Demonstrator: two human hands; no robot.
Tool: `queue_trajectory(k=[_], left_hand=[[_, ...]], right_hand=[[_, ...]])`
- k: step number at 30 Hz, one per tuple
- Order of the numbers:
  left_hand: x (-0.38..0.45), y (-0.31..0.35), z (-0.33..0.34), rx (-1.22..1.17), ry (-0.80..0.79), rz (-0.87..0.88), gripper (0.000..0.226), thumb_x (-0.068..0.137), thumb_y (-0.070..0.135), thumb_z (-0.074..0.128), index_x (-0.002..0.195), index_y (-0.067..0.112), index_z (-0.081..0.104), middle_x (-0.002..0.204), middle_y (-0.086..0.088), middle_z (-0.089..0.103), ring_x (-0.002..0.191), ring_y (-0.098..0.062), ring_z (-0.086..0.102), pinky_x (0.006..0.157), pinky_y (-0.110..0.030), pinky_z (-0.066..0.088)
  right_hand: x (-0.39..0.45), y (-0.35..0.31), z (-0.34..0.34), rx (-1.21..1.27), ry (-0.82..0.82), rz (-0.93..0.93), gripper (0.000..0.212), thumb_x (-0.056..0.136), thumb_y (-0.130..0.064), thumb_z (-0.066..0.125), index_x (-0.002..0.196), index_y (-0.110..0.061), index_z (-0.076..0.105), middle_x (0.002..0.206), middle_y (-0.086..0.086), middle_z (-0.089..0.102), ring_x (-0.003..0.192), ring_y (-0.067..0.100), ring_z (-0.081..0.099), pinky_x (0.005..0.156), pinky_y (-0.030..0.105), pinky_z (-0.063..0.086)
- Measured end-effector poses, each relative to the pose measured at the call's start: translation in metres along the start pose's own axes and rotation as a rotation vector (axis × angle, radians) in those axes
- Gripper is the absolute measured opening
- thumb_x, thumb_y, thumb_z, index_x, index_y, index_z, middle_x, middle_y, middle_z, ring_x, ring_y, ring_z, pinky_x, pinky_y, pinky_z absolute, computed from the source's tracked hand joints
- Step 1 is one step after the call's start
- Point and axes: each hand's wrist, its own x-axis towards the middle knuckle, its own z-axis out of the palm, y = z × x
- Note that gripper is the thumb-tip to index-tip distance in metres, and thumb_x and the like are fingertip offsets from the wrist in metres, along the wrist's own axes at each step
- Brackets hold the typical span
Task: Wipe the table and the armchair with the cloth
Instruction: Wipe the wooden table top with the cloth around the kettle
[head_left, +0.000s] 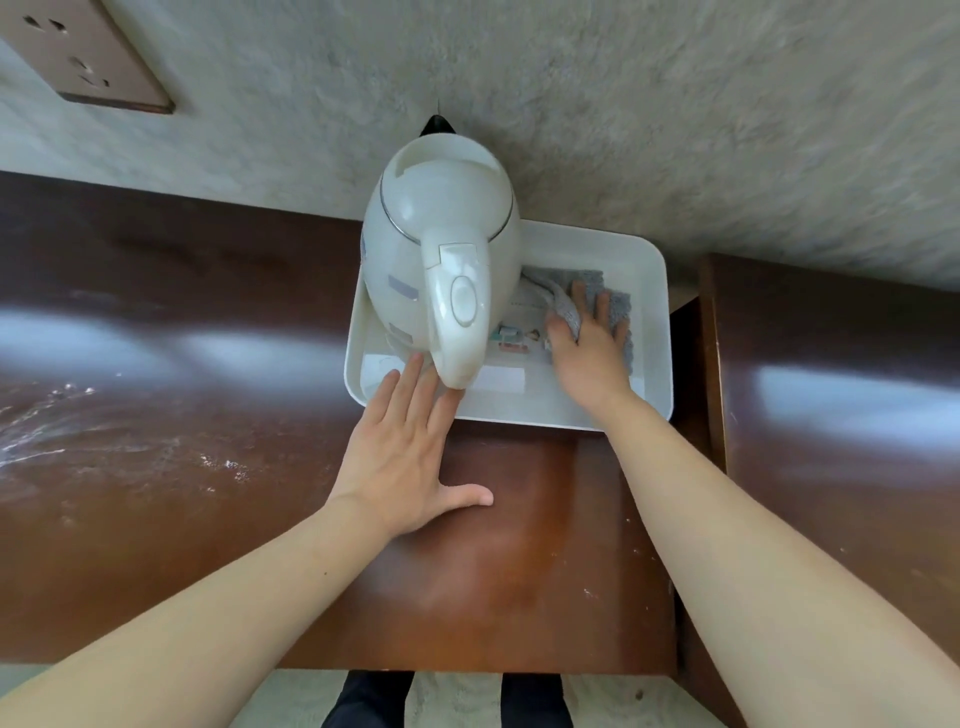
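Cloth (589, 301), grey and soft, lies in the right half of the white tray (655, 332), pressed flat under the right hand (587, 345); it looks light and limp, best bunched from above. The left hand (410, 457) rests open, fingers straight, at the tray's near left corner beside the kettle (441, 265). Brown table (156, 364) looks glossy, smeared at its left, against a grey wall (623, 104).

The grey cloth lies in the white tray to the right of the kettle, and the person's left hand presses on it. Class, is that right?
Not quite. The head view shows the right hand pressing the grey cloth in the white tray, right of the kettle. The left hand lies flat by the tray's near edge.
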Motion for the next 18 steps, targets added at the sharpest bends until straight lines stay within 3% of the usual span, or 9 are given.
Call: queue_trajectory(k=[2,4,6,8,10,14,16,18], left_hand=[[-0.001,-0.004,-0.001,0.015,-0.043,0.032,0.128,0.067,0.100,0.016,0.157,0.012,-0.002,0.166,-0.014,0.008,0.155,-0.033,0.000,0.126,-0.048,0.005],[-0.001,-0.007,-0.002,0.041,-0.080,0.059,0.130,0.066,0.101,0.013,0.158,0.011,-0.007,0.167,-0.013,-0.001,0.154,-0.033,-0.009,0.125,-0.049,-0.002],[-0.004,-0.008,-0.007,0.060,-0.125,0.074,0.132,0.064,0.102,0.013,0.158,0.011,-0.008,0.167,-0.013,-0.006,0.154,-0.034,-0.013,0.124,-0.051,-0.005],[-0.010,-0.009,-0.014,0.054,-0.150,0.074,0.133,0.063,0.103,0.011,0.158,0.011,-0.009,0.168,-0.012,-0.005,0.154,-0.034,-0.012,0.124,-0.054,-0.004],[-0.018,-0.013,-0.022,0.037,-0.161,0.070,0.132,0.062,0.103,0.007,0.158,0.012,-0.008,0.168,-0.011,-0.003,0.154,-0.034,-0.013,0.123,-0.054,-0.004],[-0.038,-0.024,-0.044,-0.019,-0.120,0.040,0.128,0.063,0.102,0.008,0.158,0.016,-0.002,0.168,-0.009,0.002,0.154,-0.031,-0.010,0.125,-0.050,-0.004],[-0.051,-0.030,-0.056,-0.028,-0.113,0.027,0.127,0.065,0.101,0.010,0.159,0.017,-0.003,0.168,-0.009,0.002,0.155,-0.029,-0.008,0.125,-0.048,-0.002],[-0.067,-0.037,-0.068,-0.050,-0.124,-0.004,0.126,0.066,0.100,0.010,0.159,0.017,-0.004,0.168,-0.008,-0.001,0.155,-0.027,-0.009,0.126,-0.047,0.000]], right_hand=[[-0.013,-0.007,-0.007,0.252,-0.007,0.099,0.052,0.098,-0.051,0.037,0.148,-0.037,0.035,0.159,-0.002,0.030,0.149,0.028,0.017,0.120,0.045,0.016],[-0.034,-0.017,-0.010,0.400,0.039,0.134,0.041,0.095,-0.051,0.039,0.133,-0.039,0.049,0.125,-0.015,0.059,0.129,0.020,0.046,0.102,0.031,0.036],[-0.052,-0.026,-0.014,0.404,0.092,0.133,0.040,0.094,-0.051,0.038,0.130,-0.039,0.051,0.107,-0.024,0.058,0.114,0.012,0.051,0.094,0.025,0.036],[-0.069,-0.034,-0.019,0.394,0.132,0.164,0.051,0.093,-0.054,0.037,0.136,-0.030,0.051,0.111,-0.013,0.058,0.110,0.013,0.053,0.094,0.031,0.041],[-0.081,-0.043,-0.024,0.466,0.182,0.263,0.055,0.091,-0.056,0.038,0.133,-0.024,0.053,0.100,-0.011,0.057,0.099,0.015,0.055,0.084,0.032,0.044],[-0.104,-0.073,-0.042,0.573,0.244,0.288,0.031,0.090,-0.051,0.042,0.089,-0.025,0.059,0.072,-0.010,0.049,0.068,0.013,0.049,0.042,0.013,0.041],[-0.116,-0.093,-0.052,0.654,0.255,0.255,0.033,0.087,-0.052,0.043,0.092,-0.026,0.063,0.080,-0.010,0.061,0.081,0.014,0.059,0.061,0.020,0.050],[-0.126,-0.111,-0.062,0.758,0.250,0.224,0.039,0.085,-0.051,0.045,0.106,-0.027,0.067,0.098,-0.006,0.071,0.098,0.018,0.065,0.083,0.035,0.053]])
